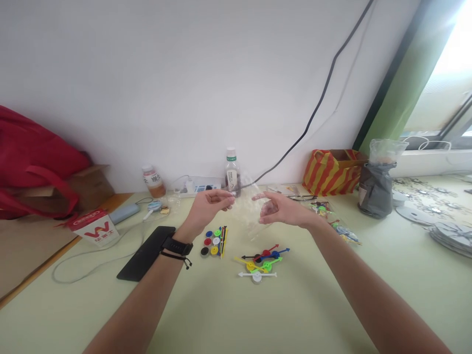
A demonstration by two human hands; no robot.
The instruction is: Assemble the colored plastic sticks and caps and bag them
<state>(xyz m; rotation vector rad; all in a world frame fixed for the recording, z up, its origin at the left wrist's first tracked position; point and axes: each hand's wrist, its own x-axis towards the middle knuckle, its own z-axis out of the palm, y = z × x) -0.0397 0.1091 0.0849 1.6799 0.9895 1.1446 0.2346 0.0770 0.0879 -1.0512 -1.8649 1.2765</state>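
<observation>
The person's two hands are up over the pale green desk (214,309), with a thin clear bag (246,216) between them. The left hand (211,206) has its thumb and fingertips close together, and its grip looks pinched on the near side of the bag. The right hand (282,209) has its grip apart, with a gap between thumb and finger, and the shiny plastic seems to touch its fingertips. It is hard to see just where the bag ends, because it is so clear. On the desk below the left hand are six small round discs (208,242) in two rows: blue, green, red, white, black and yellow. Just beside them lies a bunch of thin arrows (223,242). Below the right hand is a little heap of arrow spinners (257,276), each an arrow on a round disc, in black, red, blue, yellow, green and white. A black tablet (145,253) lies by the left wrist, which wears a black watch (177,245). A bottle (232,174) with a white cap stands behind the hands, near the wall. On the right, past the right arm, are see-through packs (344,231) of bright parts, a striped bag (324,173) and a dark gray bag (375,194).
</observation>
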